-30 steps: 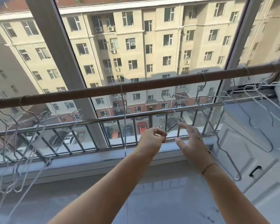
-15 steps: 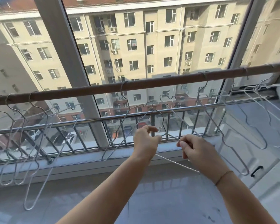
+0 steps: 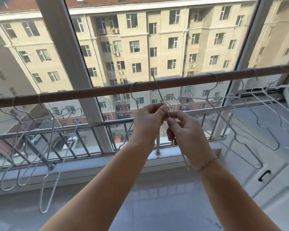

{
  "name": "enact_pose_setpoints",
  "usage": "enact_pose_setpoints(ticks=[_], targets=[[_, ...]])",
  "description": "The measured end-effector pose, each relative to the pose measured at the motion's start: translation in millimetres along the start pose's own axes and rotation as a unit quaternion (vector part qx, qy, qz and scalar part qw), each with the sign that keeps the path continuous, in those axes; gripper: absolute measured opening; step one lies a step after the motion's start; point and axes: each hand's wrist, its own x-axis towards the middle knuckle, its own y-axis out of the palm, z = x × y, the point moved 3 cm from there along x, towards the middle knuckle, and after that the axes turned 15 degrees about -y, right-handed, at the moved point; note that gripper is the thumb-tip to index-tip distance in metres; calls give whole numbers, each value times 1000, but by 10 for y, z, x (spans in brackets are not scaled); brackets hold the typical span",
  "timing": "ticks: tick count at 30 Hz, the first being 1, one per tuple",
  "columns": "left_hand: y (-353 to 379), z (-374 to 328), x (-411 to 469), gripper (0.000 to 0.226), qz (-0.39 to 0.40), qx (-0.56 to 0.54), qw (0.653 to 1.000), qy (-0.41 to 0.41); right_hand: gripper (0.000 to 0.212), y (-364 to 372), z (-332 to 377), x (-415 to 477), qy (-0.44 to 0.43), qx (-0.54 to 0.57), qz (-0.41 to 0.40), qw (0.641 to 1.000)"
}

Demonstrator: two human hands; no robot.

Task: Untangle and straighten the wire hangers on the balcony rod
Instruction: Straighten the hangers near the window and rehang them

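A wide window [image 3: 140, 47] faces an apartment block. Across it runs the brown rod [image 3: 90, 93], with a metal railing [image 3: 83, 126] lower down. Wire hangers hang off the rod in bunches – one on the left [image 3: 45, 147], one on the right [image 3: 274, 130]. At mid-rod, left hand [image 3: 148, 120] and right hand [image 3: 185, 130] meet, fingertips pinched together on one bent hanger [image 3: 160, 95] – its wire pokes up past the rod.
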Motion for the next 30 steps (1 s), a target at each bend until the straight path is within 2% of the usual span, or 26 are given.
enact_pose_setpoints(ticks=[6, 9, 11, 13, 16, 18, 20, 25, 30], targets=[[-136, 72, 135, 11, -38, 18, 998, -49, 12, 238, -160, 78, 33, -27, 26, 999], [-103, 133, 136, 9, -22, 52, 995, -79, 14, 270, -253, 40, 60, -21, 33, 997], [-27, 137, 78, 32, -16, 98, 991, -92, 17, 244, -294, 17, 67, -31, 43, 996], [26, 134, 34, 63, -49, 135, 988, -66, 17, 203, -335, 5, 66, -51, 55, 995], [156, 72, -134, 79, -79, 166, 983, 18, 10, 43, -339, -19, 53, -87, 48, 994], [275, 43, -227, 77, -87, 179, 976, 85, 11, -100, -305, -45, 42, -101, 32, 994], [427, 15, -277, 72, -60, 185, 974, 117, 13, -269, -243, -63, 36, -110, 9, 993], [936, 64, -249, 64, 28, 205, 974, 95, 12, -842, -171, -29, 2, -127, -55, 990], [1568, 82, -215, 53, 89, 183, 975, 88, 19, -1612, -191, 45, -51, -192, -137, 971]])
